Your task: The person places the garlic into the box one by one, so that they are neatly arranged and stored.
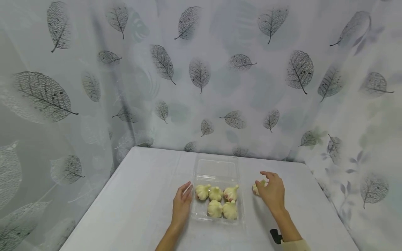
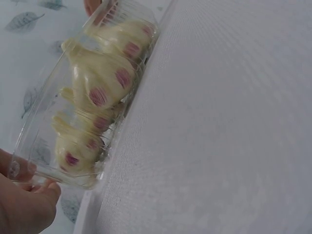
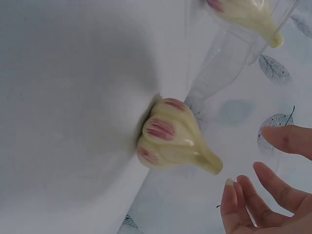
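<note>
A clear plastic clamshell container (image 1: 201, 217) lies on the table with its lid (image 1: 216, 169) folded back. Inside are several cream garlic bulbs (image 1: 215, 209), three along the back and two in front toward the right; purple-pink patches mark them in the left wrist view. My left hand (image 1: 182, 204) rests its fingers against the container's left side, at one corner (image 2: 36, 178) in the left wrist view. Another garlic bulb (image 3: 168, 139) sits upright on the table, right of the container. Close over it, my right hand (image 1: 272, 190) has thumb and fingers spread apart, not touching its stem.
A white cloth covers the table (image 1: 141, 195). Behind and at both sides hangs a pale curtain (image 1: 220, 76) printed with leaves. A dark wrist strap (image 1: 275, 236) shows at my right forearm, by a light sleeve (image 1: 295, 245).
</note>
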`<state>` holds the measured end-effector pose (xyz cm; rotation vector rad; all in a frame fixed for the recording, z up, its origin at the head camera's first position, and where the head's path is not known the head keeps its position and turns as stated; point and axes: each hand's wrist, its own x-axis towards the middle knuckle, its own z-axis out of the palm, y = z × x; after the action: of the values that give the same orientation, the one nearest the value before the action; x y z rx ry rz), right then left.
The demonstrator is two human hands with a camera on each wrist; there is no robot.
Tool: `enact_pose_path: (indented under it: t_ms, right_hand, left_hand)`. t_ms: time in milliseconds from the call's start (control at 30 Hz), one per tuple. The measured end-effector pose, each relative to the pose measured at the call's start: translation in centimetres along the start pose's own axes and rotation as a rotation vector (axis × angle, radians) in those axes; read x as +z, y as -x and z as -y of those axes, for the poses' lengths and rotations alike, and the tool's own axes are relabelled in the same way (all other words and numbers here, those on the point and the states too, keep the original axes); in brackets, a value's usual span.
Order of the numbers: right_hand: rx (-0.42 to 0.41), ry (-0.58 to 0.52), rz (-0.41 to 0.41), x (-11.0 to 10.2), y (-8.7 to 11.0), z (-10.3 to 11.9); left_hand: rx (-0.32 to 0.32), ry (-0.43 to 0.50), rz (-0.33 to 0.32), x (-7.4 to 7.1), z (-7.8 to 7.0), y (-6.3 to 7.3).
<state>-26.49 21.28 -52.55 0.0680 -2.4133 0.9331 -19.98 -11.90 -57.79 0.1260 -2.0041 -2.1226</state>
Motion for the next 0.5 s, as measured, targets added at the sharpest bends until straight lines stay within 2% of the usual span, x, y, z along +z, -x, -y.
enact_pose_path:
  t_ms: [300,500]
  right_hand:
    - [0.046,0.017,0.085,0.1,-0.4,-1.1]
    - [0.038,0.012,0.082,0.3,0.0,-1.6]
  left_hand:
    - [0.011,0.002,0.000,0.0,0.0,-0.2]
    - [0.010,0.011,0.005,-0.1,0.2,-0.2]
